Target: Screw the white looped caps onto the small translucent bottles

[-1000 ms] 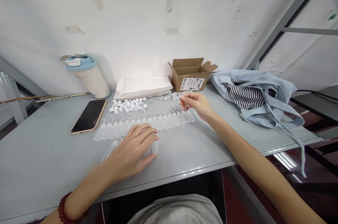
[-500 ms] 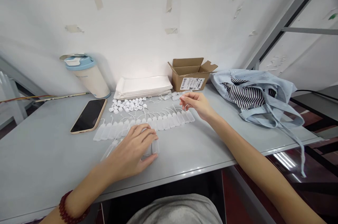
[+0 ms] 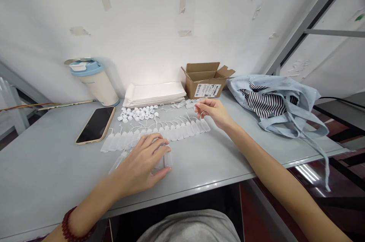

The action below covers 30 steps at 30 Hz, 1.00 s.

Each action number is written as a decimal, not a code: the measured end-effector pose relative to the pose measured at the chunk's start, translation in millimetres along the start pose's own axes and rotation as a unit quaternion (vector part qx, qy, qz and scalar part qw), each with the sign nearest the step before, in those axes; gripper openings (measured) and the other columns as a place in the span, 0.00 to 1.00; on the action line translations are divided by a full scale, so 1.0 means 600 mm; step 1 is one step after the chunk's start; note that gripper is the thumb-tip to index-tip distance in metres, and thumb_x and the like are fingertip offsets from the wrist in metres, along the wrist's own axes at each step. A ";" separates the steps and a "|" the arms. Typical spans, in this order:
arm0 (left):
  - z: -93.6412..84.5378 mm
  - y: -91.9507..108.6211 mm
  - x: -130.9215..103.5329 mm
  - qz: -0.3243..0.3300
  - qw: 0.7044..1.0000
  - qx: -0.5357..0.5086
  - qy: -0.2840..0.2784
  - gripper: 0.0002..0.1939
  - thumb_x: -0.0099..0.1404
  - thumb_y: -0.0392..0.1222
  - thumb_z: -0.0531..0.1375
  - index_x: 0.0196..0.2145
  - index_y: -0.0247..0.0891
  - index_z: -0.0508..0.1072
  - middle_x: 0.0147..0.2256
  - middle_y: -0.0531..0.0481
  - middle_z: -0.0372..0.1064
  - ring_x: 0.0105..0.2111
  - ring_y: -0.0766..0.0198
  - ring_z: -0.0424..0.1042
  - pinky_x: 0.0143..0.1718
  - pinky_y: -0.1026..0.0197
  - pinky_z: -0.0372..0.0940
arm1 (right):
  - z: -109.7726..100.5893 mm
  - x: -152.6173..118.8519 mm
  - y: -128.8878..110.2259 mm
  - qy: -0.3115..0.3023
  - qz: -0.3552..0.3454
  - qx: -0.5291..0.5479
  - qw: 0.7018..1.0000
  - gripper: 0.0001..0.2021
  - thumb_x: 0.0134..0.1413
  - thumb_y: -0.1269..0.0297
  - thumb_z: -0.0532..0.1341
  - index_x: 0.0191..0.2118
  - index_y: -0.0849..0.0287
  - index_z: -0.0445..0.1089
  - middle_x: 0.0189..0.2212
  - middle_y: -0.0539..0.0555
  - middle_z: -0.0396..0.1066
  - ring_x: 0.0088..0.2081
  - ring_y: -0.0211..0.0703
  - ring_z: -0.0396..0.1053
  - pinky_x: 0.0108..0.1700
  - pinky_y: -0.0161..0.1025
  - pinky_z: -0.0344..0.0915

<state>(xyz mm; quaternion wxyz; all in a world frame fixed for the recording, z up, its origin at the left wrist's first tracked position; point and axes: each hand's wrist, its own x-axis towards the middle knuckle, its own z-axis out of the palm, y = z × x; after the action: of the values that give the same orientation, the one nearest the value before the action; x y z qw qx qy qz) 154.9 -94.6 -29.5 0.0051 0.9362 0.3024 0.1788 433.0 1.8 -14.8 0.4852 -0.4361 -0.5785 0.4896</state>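
Note:
My left hand lies low over several small translucent plastic pieces near the front of the table. Its thumb and fingers are apart, on either side of a clear piece lying on the tabletop. Behind it runs a long row of translucent tags with thin white strings, side by side. My right hand hovers past the row's right end, its thumb and fingertips pinched together. What sits in that pinch is too small to make out. A heap of small white caps lies behind the row.
A phone and a blue-lidded tumbler stand at the left. Along the wall are a stack of white sheets or envelopes and an open cardboard box. A light blue cloth bag slumps at the right, straps hanging over the edge.

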 end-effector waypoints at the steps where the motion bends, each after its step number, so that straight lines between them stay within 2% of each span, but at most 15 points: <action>1: -0.004 0.000 0.002 0.002 1.000 -0.005 0.010 0.12 0.64 0.42 0.60 0.44 0.37 0.68 0.47 0.43 0.69 0.52 0.49 0.61 0.52 0.46 0.59 | -0.001 0.001 0.001 0.003 -0.001 -0.003 1.000 0.14 0.46 0.54 0.67 0.27 0.62 0.72 0.25 0.52 0.72 0.24 0.36 0.68 0.26 0.35 0.63; 4: -0.019 -0.011 0.018 -0.005 0.998 -0.019 0.065 0.07 0.66 0.40 0.56 0.42 0.37 0.68 0.42 0.44 0.71 0.48 0.53 0.64 0.49 0.49 0.61 | -0.007 0.006 0.005 0.016 -0.006 -0.016 1.000 0.14 0.47 0.54 0.66 0.27 0.62 0.72 0.26 0.52 0.72 0.24 0.36 0.68 0.27 0.35 0.63; 6: -0.028 -0.032 0.036 -0.034 0.993 -0.020 0.111 0.06 0.67 0.39 0.53 0.39 0.38 0.69 0.38 0.46 0.72 0.44 0.55 0.66 0.48 0.50 0.62 | -0.012 0.012 0.010 0.035 -0.015 -0.038 0.999 0.13 0.47 0.55 0.65 0.28 0.61 0.71 0.26 0.53 0.72 0.25 0.37 0.68 0.27 0.34 0.64; 10: -0.037 -0.095 0.080 -0.148 0.981 -0.012 0.127 0.10 0.66 0.42 0.50 0.36 0.38 0.71 0.37 0.45 0.73 0.44 0.52 0.67 0.44 0.50 0.65 | -0.030 0.031 0.031 0.097 -0.051 -0.139 0.984 0.09 0.49 0.60 0.62 0.29 0.61 0.71 0.26 0.53 0.73 0.28 0.40 0.69 0.28 0.36 0.64; 14: -0.031 -0.154 0.115 -0.199 0.979 -0.003 0.054 0.11 0.62 0.39 0.51 0.35 0.38 0.73 0.38 0.44 0.75 0.46 0.49 0.67 0.44 0.48 0.66 | -0.057 0.050 0.053 0.161 -0.109 -0.300 0.934 0.05 0.49 0.67 0.59 0.29 0.60 0.72 0.28 0.53 0.75 0.31 0.43 0.70 0.33 0.39 0.65; 17: -0.022 -0.182 0.134 -0.203 0.979 0.010 -0.005 0.10 0.59 0.38 0.53 0.32 0.39 0.75 0.36 0.43 0.76 0.45 0.46 0.68 0.44 0.47 0.65 | -0.074 0.058 0.064 0.138 -0.120 -0.387 0.904 0.07 0.49 0.72 0.57 0.32 0.60 0.73 0.33 0.55 0.76 0.35 0.45 0.72 0.38 0.41 0.66; 20: -0.016 -0.201 0.148 -0.194 0.980 0.019 -0.034 0.11 0.57 0.36 0.54 0.31 0.39 0.76 0.35 0.43 0.76 0.46 0.46 0.67 0.44 0.48 0.65 | -0.082 0.061 0.068 0.110 -0.120 -0.426 0.890 0.10 0.48 0.75 0.57 0.35 0.61 0.74 0.38 0.57 0.76 0.39 0.47 0.72 0.41 0.42 0.66; 25: -0.015 -0.215 0.145 -0.142 0.986 0.034 -0.077 0.14 0.55 0.35 0.53 0.34 0.42 0.78 0.34 0.44 0.75 0.45 0.49 0.66 0.42 0.52 0.63 | -0.083 0.062 0.072 0.089 -0.135 -0.447 0.880 0.11 0.49 0.75 0.57 0.37 0.60 0.74 0.39 0.58 0.76 0.41 0.48 0.71 0.43 0.43 0.65; 30: -0.005 -0.208 0.129 -0.101 0.989 0.071 -0.080 0.14 0.55 0.36 0.53 0.32 0.43 0.79 0.33 0.42 0.73 0.42 0.47 0.65 0.39 0.50 0.63 | -0.084 0.066 0.082 0.074 -0.152 -0.478 0.862 0.12 0.51 0.75 0.56 0.39 0.61 0.74 0.39 0.59 0.75 0.42 0.49 0.71 0.43 0.43 0.66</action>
<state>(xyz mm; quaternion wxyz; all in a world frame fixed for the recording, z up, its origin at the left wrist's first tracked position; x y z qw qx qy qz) 141.8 50.9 -15.9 -0.0187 0.9103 0.4057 0.0797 478.2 54.7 -55.6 0.3266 -0.5563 -0.7630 0.0398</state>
